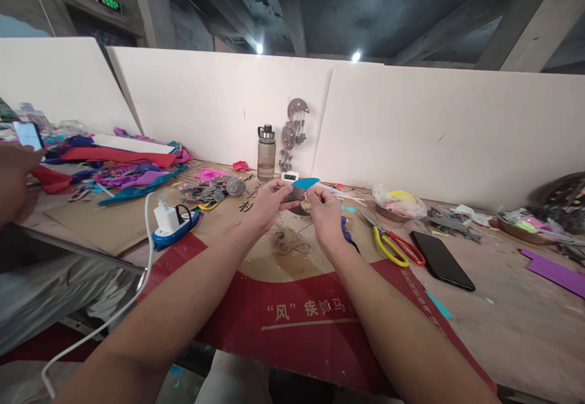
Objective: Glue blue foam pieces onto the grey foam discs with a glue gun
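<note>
Both my hands are raised over the middle of the table. My left hand [269,204] pinches a small grey piece with a blue leaf-shaped foam piece [305,183] on top of it. My right hand [325,212] is closed beside it, fingertips touching the same pieces from the right. A loose tangle of brown twine [289,242] lies on the table just below my hands.
Red and yellow scissors [393,244] and a black phone [441,260] lie to the right. A water bottle [266,153] and a grey hanging ornament [292,133] stand behind. A blue power strip [176,228] with charger is at left. Another person's hand [16,175] holds a phone far left.
</note>
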